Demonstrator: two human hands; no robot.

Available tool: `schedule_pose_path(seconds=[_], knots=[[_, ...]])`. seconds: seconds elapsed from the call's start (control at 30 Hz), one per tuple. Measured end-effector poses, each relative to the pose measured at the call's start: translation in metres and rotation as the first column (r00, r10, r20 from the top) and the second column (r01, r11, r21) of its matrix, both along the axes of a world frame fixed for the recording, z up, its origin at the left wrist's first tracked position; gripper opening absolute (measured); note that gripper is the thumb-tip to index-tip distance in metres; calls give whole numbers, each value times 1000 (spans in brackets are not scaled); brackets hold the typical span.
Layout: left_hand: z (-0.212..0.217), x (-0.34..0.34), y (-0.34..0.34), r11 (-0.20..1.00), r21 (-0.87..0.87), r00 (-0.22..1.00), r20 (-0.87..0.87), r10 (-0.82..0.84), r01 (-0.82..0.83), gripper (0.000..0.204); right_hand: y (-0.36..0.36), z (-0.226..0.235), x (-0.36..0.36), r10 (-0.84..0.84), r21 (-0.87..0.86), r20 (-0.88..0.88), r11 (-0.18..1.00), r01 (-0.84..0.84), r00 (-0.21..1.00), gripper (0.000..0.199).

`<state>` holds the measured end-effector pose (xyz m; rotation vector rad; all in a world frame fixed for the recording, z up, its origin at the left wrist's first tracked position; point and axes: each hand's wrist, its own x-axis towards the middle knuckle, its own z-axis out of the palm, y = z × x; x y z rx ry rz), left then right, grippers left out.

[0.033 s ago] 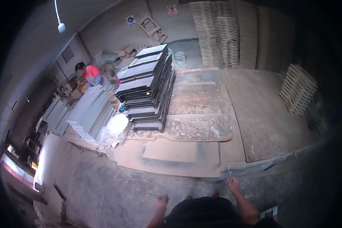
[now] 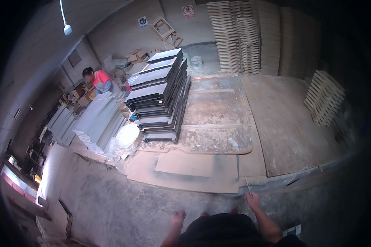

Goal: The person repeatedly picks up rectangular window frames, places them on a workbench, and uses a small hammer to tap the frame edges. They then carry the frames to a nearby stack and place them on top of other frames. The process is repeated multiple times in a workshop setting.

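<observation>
My right hand (image 2: pixel 252 200) is closed around a thin, light-coloured stick (image 2: pixel 248 186), which points up and away from me in front of the low platform. What the stick's far end is like is too small to tell. My left hand (image 2: pixel 178 216) hangs over the grey floor to the left of my dark clothing, fingers curled in and nothing visible in them. Nearest ahead of both hands lies a flat brown board (image 2: pixel 185 164) on a larger, dark-smudged sheet (image 2: pixel 226 181) at the platform's front edge.
A tall stack of dark-edged panels (image 2: pixel 158 96) stands on the platform, with a pile of pale panels (image 2: pixel 97 123) and a white round bundle (image 2: pixel 127 135) left of it. Slatted wood stacks (image 2: pixel 235 39) rise at the back. A co-worker (image 2: pixel 101 81) bends over the far left.
My left hand has shifted slightly to the right. My right hand still holds the stick in nearly the same place.
</observation>
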<state>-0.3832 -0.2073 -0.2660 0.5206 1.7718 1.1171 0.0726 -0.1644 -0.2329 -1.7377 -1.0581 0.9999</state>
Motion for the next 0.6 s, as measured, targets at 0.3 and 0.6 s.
schedule_pose_path(seconds=[0.3,0.6], knots=[[122,126,79,894,98,802,-493,-339,438,46,24,-2,33,127,-62,-57,989,-131,990,30],[274,88,235,588,486,499,-852,156,646,42,40,16,21,85,31,-100,996,-83,991,31]])
